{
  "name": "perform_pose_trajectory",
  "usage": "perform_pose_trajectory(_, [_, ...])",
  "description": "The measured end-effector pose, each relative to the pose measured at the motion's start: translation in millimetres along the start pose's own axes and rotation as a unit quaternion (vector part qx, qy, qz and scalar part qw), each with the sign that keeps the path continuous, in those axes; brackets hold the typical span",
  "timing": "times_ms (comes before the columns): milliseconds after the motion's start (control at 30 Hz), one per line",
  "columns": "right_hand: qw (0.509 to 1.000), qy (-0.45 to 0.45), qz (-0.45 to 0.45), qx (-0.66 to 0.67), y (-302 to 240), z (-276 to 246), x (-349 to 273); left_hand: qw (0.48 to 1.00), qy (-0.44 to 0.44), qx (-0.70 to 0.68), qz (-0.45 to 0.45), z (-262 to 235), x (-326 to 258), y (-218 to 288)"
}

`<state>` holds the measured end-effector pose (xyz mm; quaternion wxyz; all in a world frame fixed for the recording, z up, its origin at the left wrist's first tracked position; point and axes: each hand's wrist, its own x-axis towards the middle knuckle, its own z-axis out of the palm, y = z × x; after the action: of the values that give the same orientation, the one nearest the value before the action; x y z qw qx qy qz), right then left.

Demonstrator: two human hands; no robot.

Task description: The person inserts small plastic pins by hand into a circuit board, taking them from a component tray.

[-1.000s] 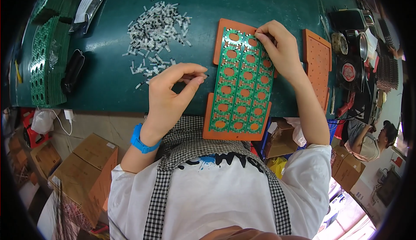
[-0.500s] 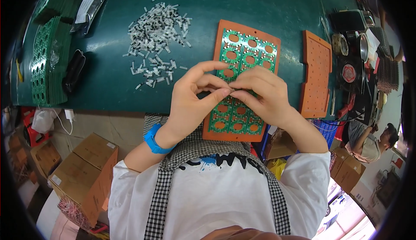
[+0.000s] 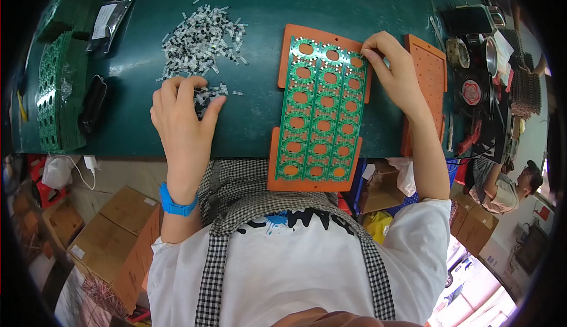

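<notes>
On the green tabletop, my left hand [image 3: 180, 114] reaches over a small cluster [image 3: 204, 95] of tiny parts with clear tubes and dark ends. Its thumb is spread from its curved fingers, and part of the cluster is hidden beneath. Just beyond lies a larger pile [image 3: 204, 40] of the same parts. My right hand [image 3: 397, 76] is at the far right corner of a green circuit board panel [image 3: 312, 111], fingertips pinched at its edge; anything between them is too small to make out. The panel, with several rows of oval holes, lies on an orange fixture plate [image 3: 274, 164].
A second orange plate [image 3: 430, 70] lies to the right, beside a cluttered group of dark tools and containers. Stacked green boards [image 3: 53, 96], a dark pouch [image 3: 94, 99] and a silvery bag [image 3: 111, 23] are at the left. A person [image 3: 502, 191] is at the far right.
My hands have parted from over the panel. The left went left to the small cluster; the right went to the panel's far right corner. The panel now shows fully.
</notes>
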<state>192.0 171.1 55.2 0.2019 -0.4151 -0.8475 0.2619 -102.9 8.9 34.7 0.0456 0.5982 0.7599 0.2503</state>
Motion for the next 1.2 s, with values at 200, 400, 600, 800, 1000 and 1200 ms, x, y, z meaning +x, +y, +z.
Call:
perform_pose_trajectory(200, [1.0, -0.01, -0.024, -0.005, 2.6, 1.5, 1.4, 0.998, 0.012, -0.063, 0.002, 8.9, 10.9, -6.9])
perform_pose_trajectory(400, [0.999, 0.03, -0.023, -0.007, 6.1, 10.2, -3.5, 0.975, 0.093, -0.202, 0.025, 13.1, 17.4, -6.5])
perform_pose_trajectory(600, [0.999, 0.039, -0.022, 0.006, 7.6, 9.8, -3.8, 0.9, -0.001, -0.424, -0.1, 11.0, 11.8, 6.2])
perform_pose_trajectory(800, [0.997, 0.069, -0.033, -0.017, 9.1, 16.5, -6.2, 0.804, -0.105, -0.573, -0.12, 11.2, 11.2, 10.3])
perform_pose_trajectory(1000, [0.968, 0.118, -0.157, -0.157, 3.3, 17.9, -15.1, 0.728, -0.195, -0.637, -0.159, 10.4, 7.9, 23.2])
perform_pose_trajectory(1200, [0.99, 0.044, -0.122, -0.05, -58.2, 26.6, -28.0, 0.708, -0.248, -0.648, -0.135, 8.7, 0.9, 43.1])
